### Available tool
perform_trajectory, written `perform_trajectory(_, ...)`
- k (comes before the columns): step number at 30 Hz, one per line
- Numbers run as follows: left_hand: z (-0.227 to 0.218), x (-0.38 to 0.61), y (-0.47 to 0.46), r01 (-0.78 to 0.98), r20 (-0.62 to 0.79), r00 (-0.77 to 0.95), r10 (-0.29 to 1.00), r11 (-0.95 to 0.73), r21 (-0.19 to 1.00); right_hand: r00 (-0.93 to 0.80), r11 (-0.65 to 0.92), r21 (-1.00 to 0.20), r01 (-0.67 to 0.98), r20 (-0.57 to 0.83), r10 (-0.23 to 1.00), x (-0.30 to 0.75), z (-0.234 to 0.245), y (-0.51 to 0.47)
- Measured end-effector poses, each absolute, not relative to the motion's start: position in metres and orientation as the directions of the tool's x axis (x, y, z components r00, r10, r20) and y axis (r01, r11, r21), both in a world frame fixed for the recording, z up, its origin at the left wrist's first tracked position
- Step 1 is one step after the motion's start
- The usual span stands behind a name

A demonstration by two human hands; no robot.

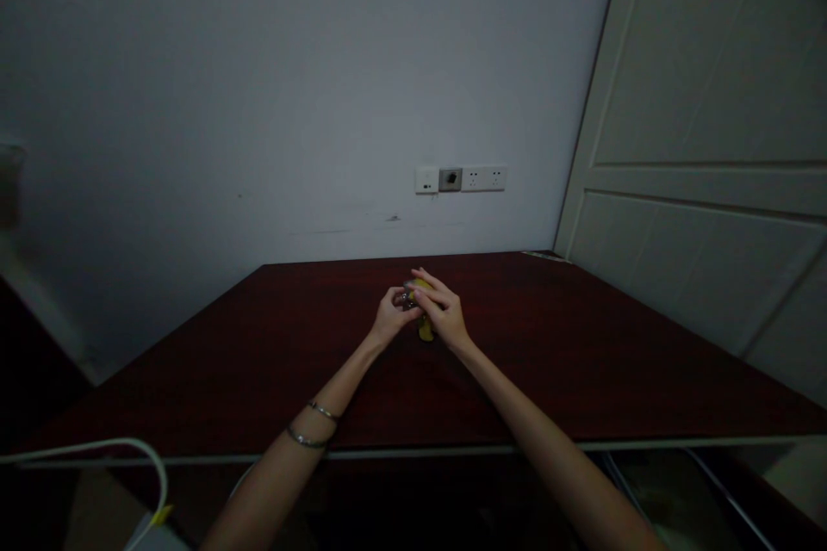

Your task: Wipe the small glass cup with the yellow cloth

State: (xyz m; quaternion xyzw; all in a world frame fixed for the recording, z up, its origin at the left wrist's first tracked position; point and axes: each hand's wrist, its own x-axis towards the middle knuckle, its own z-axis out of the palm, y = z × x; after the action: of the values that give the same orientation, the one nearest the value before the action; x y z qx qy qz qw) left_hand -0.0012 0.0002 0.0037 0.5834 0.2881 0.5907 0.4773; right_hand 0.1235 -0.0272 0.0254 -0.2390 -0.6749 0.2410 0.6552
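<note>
My left hand point(389, 316) and my right hand point(445, 316) meet above the middle of the dark red table point(310, 344). Between them is a small yellow object point(425, 330) with a dark edge, its lower end hanging below my fingers. Shiny metal bits point(407, 300), perhaps a ring or clasp, show at my left fingertips. The fingers of my right hand are closed over the yellow object's upper part, hiding much of it. My left thumb and fingers pinch the metal part. The exact kind of object is too small and dim to tell.
A pale wall with sockets and a switch panel point(461, 180) rises behind the table. A light panelled door point(704, 189) stands along the right side. At the front left, a white cable point(152, 456) loops over the table's edge.
</note>
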Motion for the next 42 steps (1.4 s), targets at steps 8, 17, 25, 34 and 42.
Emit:
perform_trajectory(8,0.006,-0.004,-0.006,-0.137,0.416,0.25,0.874,-0.393,0.909,0.076,0.662,-0.738,-0.135,0.658,0.749,0.134,0.025,-0.009)
perform_trajectory(17,0.008,-0.005,-0.005,-0.126,0.382,0.222,0.897,-0.362,0.924,-0.045,0.608,-0.793,-0.04,0.61,0.791,0.144,0.028,-0.004)
perform_trajectory(25,0.005,-0.007,-0.002,-0.127,0.204,0.22,0.954,-0.18,0.975,-0.296,0.737,-0.673,0.063,0.692,0.658,0.152,0.033,-0.012)
perform_trajectory(34,-0.001,-0.006,0.005,-0.053,0.13,0.177,0.975,-0.123,0.991,-0.302,0.78,-0.576,0.242,0.72,0.625,0.144,0.012,-0.002)
perform_trajectory(42,0.003,-0.019,0.008,0.055,0.147,0.375,0.915,-0.18,0.982,-0.165,0.691,-0.686,0.228,0.672,0.722,0.146,0.008,0.005)
